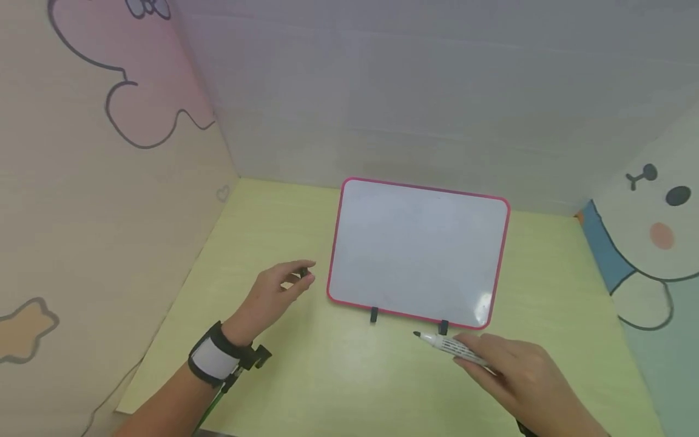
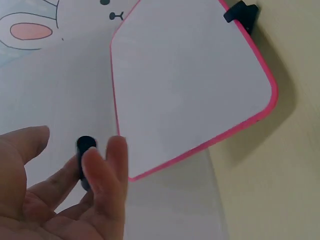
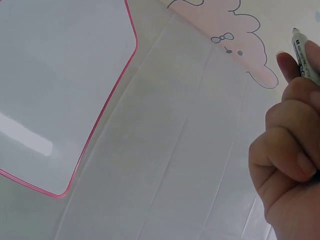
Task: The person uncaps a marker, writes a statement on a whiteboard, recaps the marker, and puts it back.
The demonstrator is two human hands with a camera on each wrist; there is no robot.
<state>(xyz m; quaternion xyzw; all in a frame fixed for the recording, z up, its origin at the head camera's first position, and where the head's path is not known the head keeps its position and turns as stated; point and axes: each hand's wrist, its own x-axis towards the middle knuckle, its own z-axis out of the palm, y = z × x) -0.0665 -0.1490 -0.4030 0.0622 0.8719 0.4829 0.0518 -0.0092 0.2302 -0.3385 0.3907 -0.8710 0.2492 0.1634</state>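
Observation:
In my right hand (image 1: 521, 370) I grip a white whiteboard marker (image 1: 453, 347); its dark tip is bare and points left, just below the board. The marker (image 3: 302, 57) also shows at the right edge of the right wrist view, with the other fingers curled into the palm. My left hand (image 1: 270, 297), left of the board, holds a small black marker cap (image 2: 86, 150) among its fingers. Between the hands stands a whiteboard (image 1: 417, 252) with a pink frame, its surface blank. Neither hand touches it.
Two black feet, a left one (image 1: 374, 314) and a right one (image 1: 443, 328), hold the board's lower edge on the pale yellow table (image 1: 349, 376). A grey-white wall (image 1: 415, 91) rises behind. Cartoon-painted walls flank the table left and right.

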